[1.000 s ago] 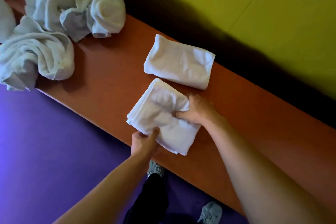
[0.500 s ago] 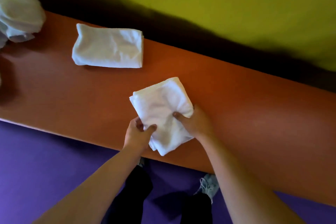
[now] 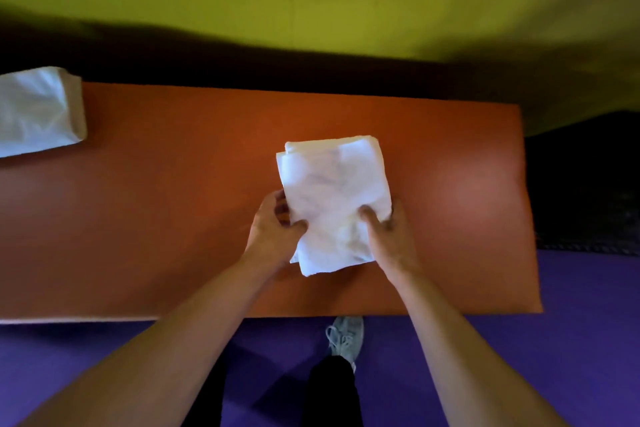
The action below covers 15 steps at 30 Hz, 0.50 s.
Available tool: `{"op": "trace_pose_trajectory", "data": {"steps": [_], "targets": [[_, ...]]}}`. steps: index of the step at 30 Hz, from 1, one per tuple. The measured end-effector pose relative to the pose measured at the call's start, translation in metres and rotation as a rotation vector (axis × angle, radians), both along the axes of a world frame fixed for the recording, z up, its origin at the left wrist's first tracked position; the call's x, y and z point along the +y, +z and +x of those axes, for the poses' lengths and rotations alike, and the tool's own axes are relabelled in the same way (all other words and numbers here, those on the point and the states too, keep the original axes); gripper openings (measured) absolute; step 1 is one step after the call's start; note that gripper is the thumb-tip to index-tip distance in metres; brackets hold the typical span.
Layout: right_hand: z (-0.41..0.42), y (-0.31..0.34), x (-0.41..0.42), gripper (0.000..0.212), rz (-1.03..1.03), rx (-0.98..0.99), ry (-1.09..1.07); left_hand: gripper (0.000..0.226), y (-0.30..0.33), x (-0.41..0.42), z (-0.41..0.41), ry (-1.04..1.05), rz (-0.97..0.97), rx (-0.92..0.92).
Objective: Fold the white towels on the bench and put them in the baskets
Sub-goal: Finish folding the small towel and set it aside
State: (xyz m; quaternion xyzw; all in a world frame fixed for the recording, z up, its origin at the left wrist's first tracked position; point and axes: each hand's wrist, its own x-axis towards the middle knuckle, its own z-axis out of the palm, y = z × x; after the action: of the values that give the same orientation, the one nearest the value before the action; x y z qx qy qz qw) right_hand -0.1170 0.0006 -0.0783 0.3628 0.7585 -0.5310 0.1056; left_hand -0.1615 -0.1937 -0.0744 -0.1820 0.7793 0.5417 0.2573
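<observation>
Nearest the bench's [image 3: 173,218] front edge, the left hand [image 3: 273,229] and right hand [image 3: 388,232] each pinch a near corner of the folded towel [image 3: 334,191], one on either side, equally close. Its long axis runs straight away from the person. Farther left lies a second folded towel [image 3: 38,111]. No basket visible.

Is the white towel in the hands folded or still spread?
Folded: the towel is a compact rectangle with stacked layers at its edges, gripped by the left hand and right hand.
</observation>
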Motion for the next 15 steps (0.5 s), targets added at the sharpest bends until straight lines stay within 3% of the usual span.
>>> {"op": "trace_pose_trajectory", "data": {"steps": [9, 15], "targets": [[0.013, 0.005, 0.156, 0.025, 0.057, 0.069, -0.196, 0.061, 0.0, 0.169, -0.016, -0.18, 0.026, 0.075], [-0.005, 0.006, 0.234, 0.043, 0.202, 0.123, -0.175, 0.062, -0.003, 0.248, -0.037, -0.193, 0.049, 0.133]]}}
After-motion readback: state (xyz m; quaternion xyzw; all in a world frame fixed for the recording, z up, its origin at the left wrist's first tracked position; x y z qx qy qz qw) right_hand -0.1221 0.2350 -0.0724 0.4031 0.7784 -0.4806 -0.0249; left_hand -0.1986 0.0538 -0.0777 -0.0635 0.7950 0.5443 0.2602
